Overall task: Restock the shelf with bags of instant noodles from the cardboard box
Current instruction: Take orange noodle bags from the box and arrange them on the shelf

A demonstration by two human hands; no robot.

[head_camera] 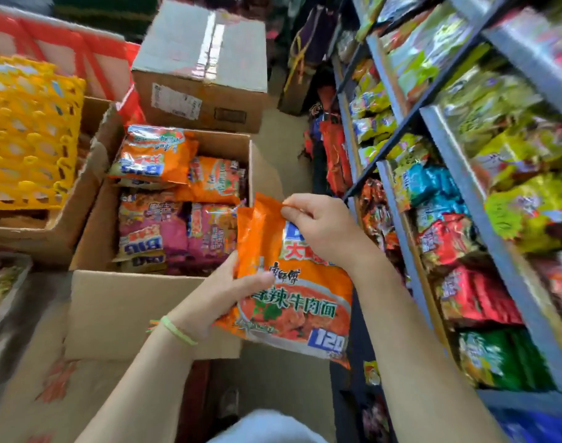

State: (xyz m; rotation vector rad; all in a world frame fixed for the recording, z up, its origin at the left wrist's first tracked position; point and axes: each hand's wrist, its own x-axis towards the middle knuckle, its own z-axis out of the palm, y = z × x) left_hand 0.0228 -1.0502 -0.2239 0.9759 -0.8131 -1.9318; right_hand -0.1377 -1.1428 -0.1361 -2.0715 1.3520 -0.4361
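Both hands' fingers grip an orange noodle bag (pixel 292 282), left hand (pixel 222 292) low, right hand (pixel 321 228) top.

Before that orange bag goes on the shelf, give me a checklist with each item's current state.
1. Orange noodle bag held by both hands: ok. The left hand grips its lower left edge, and the right hand pinches the top edge.
2. Bag clear of the open cardboard box: ok, it is lifted out in front of the box.
3. Bag intact: cannot tell, since only the front shows.
4. Free slot on the shelf for it: cannot tell. The visible rows look full and blurred.
5. Matching orange bags on the shelf: cannot tell.
6. Stock left in the box: ok, orange and pink bags remain.
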